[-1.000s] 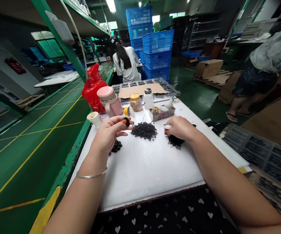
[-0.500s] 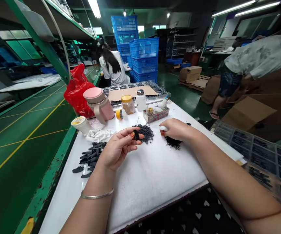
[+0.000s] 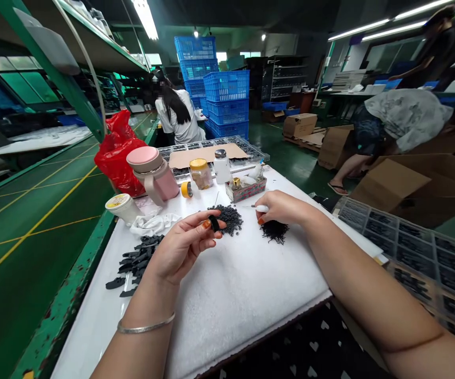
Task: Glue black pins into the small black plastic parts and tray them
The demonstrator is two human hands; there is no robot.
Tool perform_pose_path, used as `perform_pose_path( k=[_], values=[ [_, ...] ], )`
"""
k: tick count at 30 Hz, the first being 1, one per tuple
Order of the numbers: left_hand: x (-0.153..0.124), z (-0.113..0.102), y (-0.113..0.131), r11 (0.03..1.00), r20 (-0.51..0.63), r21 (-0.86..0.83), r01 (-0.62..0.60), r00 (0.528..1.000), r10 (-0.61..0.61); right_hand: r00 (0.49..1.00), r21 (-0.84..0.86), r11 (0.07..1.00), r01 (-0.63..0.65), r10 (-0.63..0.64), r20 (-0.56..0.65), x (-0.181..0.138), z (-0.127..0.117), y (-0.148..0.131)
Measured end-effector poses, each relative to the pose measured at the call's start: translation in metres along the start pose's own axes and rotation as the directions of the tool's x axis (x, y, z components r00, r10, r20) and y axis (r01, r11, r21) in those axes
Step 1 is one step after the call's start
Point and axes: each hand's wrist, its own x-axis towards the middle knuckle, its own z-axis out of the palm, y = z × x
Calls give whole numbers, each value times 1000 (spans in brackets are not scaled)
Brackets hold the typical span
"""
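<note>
My left hand [image 3: 182, 245] pinches a small black plastic part [image 3: 214, 223] between thumb and fingers, just left of a heap of tiny black bits [image 3: 229, 217] on the white foam pad [image 3: 235, 295]. My right hand [image 3: 285, 208] is closed round a thin white tool [image 3: 261, 208], resting above a tuft of thin black pins [image 3: 275, 230]. To the left of my left wrist lies a pile of flat black parts [image 3: 136, 260].
At the pad's far edge stand a pink jug [image 3: 152, 173], a yellow-lidded jar [image 3: 200, 173], a white bottle [image 3: 222, 167], a tape roll [image 3: 186, 189], a small box [image 3: 245, 188] and a red bag [image 3: 117, 152]. A tray of black parts [image 3: 417, 247] sits right. One person sits ahead, another bends over cardboard boxes at right.
The view has swung left and down, bringing the pile of flat black parts into sight. My left hand has lowered slightly with the black part; my right hand stays over the pins.
</note>
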Motion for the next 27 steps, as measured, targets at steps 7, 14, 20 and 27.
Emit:
perform_pose_path(
  k=[7, 14, 20, 27],
  values=[
    [1, 0, -1, 1000, -26, 25, 11, 1000, -11, 999, -34, 999, -40, 39, -31, 0, -1, 11],
    [2, 0, 0, 999, -51, 21, 27, 998, -26, 991, -69, 992, -106, 99, -94, -1, -3, 11],
    [3, -1, -3, 998, -49, -10, 55, 997, -55, 967, 22, 995, -102, 104, -234, -9, -14, 5],
    [1, 3, -4, 993, -27, -107, 48, 998, -52, 854, 532, 747, 398, -89, -513, -23, 0, -34]
  ],
)
